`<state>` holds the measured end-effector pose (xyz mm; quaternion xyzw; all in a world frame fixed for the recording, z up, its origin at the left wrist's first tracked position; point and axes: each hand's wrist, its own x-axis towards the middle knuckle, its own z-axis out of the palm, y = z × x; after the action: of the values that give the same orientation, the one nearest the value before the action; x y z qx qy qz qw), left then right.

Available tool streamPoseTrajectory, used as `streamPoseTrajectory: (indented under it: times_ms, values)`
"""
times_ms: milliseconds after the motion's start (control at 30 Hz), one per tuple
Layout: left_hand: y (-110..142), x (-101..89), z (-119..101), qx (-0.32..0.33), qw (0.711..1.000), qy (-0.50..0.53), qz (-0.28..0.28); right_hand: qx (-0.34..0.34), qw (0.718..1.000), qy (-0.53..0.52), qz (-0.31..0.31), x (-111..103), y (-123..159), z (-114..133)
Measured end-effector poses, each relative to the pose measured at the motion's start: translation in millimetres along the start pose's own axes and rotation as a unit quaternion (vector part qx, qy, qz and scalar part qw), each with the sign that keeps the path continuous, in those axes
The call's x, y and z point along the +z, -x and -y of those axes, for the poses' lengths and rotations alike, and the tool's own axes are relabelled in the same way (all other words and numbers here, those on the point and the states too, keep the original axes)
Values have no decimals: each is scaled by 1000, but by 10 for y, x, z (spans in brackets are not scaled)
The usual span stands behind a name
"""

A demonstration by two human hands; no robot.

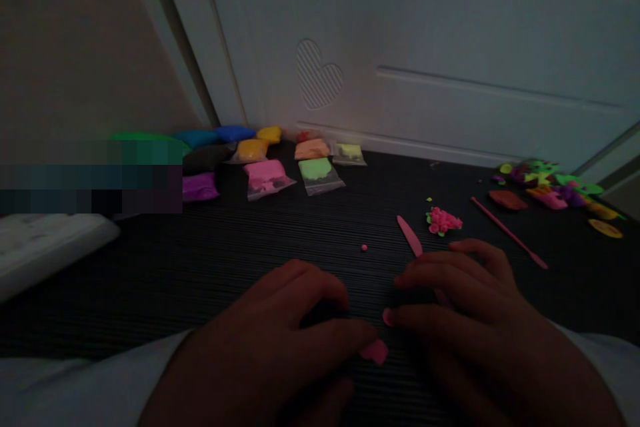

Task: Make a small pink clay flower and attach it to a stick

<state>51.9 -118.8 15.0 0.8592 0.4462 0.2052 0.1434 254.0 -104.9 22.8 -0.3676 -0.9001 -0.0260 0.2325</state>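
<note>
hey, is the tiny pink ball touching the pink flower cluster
No, the tiny pink ball lies apart from the flower cluster, with the pink tool's blade between them.

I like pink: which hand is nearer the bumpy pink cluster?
Right. The right hand is just this side of the pink cluster; the left hand is farther off, to its lower left.

the light is dim and dull (blocky pixelation at left).
</note>
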Motion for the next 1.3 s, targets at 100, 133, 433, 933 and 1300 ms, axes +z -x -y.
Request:
streamPoseTrajectory:
  times_ms: [100, 133, 433, 933, 1300]
  values:
    - [2, 1, -11, 2, 1000, 7, 3, -7, 1000, 8, 4, -9, 5, -7]
    - [5, -1, -18, 0, 1000, 7, 9, -10, 1000, 9, 1, 4, 8, -10]
    - [9, -71, -70, -24, 998, 14, 54, -7, 999, -7, -37, 119, 47, -15]
    - [-13, -64, -63, -20, 998, 29, 58, -6, 999, -18, -27, 43, -13, 10]
    - [3, -57, -56, -28, 998, 29, 43, 0, 999, -18, -51, 124, 42, -12]
